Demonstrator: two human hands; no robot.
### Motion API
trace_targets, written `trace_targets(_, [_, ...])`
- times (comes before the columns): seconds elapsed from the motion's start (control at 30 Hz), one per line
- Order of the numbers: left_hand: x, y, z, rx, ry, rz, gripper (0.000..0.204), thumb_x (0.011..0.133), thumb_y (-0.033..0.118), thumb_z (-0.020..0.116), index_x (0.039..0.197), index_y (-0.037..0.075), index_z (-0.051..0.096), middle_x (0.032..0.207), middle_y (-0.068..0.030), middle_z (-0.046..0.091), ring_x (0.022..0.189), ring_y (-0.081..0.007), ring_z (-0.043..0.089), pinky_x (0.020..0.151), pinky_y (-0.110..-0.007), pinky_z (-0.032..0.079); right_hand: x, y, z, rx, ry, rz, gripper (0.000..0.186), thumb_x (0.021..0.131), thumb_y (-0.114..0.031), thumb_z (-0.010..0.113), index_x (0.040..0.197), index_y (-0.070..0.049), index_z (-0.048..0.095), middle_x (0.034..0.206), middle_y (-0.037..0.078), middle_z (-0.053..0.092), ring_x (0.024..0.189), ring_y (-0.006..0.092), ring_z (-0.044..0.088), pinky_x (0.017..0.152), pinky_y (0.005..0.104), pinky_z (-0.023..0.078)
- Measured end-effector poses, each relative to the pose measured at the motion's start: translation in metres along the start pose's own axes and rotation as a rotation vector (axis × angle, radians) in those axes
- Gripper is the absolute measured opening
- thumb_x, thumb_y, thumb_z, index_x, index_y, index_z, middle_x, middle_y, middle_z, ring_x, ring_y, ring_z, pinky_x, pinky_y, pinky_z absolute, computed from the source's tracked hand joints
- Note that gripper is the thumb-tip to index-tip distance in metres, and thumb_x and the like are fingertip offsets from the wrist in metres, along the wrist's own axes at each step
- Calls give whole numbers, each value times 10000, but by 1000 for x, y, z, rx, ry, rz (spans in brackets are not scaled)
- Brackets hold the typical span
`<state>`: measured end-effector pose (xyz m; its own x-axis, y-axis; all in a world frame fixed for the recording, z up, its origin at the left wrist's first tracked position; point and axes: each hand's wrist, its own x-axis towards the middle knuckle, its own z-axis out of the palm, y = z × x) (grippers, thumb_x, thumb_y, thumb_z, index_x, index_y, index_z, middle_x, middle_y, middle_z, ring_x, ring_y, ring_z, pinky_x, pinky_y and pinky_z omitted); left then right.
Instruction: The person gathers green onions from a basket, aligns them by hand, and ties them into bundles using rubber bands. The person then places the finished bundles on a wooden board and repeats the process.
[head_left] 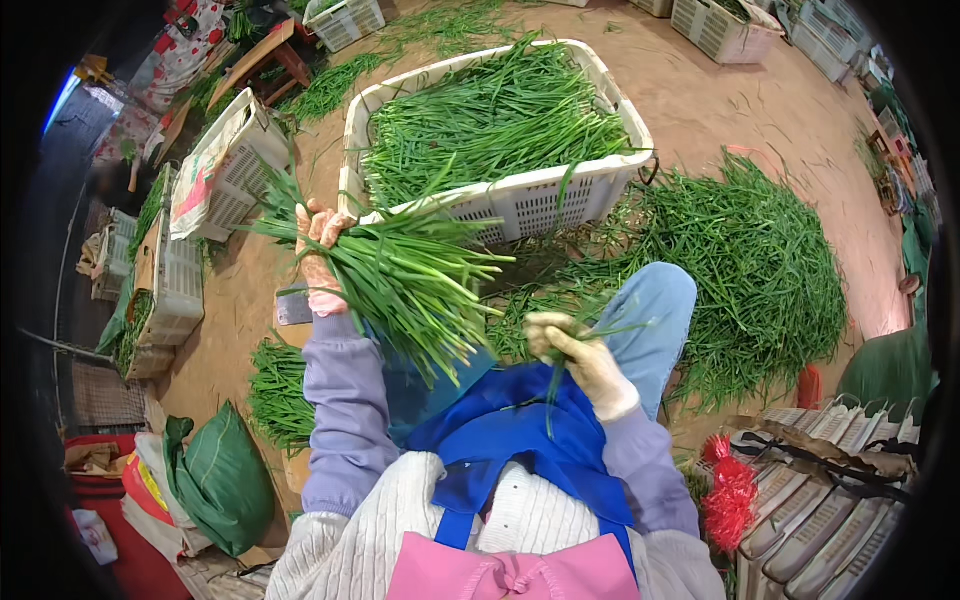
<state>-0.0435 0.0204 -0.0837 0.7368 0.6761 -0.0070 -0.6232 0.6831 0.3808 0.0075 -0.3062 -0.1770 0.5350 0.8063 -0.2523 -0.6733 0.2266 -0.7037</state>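
My left hand [320,235], in a stained glove, is closed round a thick bunch of garlic chives [420,270], held in front of my left knee with the pale cut ends toward the lower right. Closed as well, my gloved right hand [585,365] is over my lap near the right knee, with a few loose chive blades [625,328] sticking out of its fingers. Ahead stands a white plastic crate [560,205] filled with chives [490,130]. A large loose heap of chives [745,280] lies on the floor to the right of my knee.
A smaller pile of chives [280,390] is beside my left forearm. More crates [235,165] line the left side, near a wooden stool [265,60]. A green sack [225,480] sits at lower left. Stacked crates [830,500] with red plastic twine [730,495] stand at lower right.
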Motion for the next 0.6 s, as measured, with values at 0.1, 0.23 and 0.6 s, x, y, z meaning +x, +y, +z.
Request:
trace_targets(0.1, [1,-6,-25,-161,-314,-232,233,956,259,462,965,31,510,548,52,323,513,-72,376,600,-231,382,44,-4,51,-22,-38,-33,424,887,-234,578,1274,-92,480,1129,25,559,959,125,539,834,290,437])
trace_targets(0.23, [4,4,-45,49,-166,-37,232,960,255,454,949,30,507,549,52,307,518,-90,352,644,-248,384,58,-16,64,163,-34,-139,279,866,-166,580,1121,-55,558,876,10,596,679,90,527,626,227,464])
trace_targets(0.6, [-8,-13,-30,189,70,94,233,893,307,568,871,76,551,621,26,507,574,-135,517,671,-339,492,67,-9,92,-763,88,-604,164,805,-26,640,964,-3,608,885,30,578,791,138,557,707,273,498])
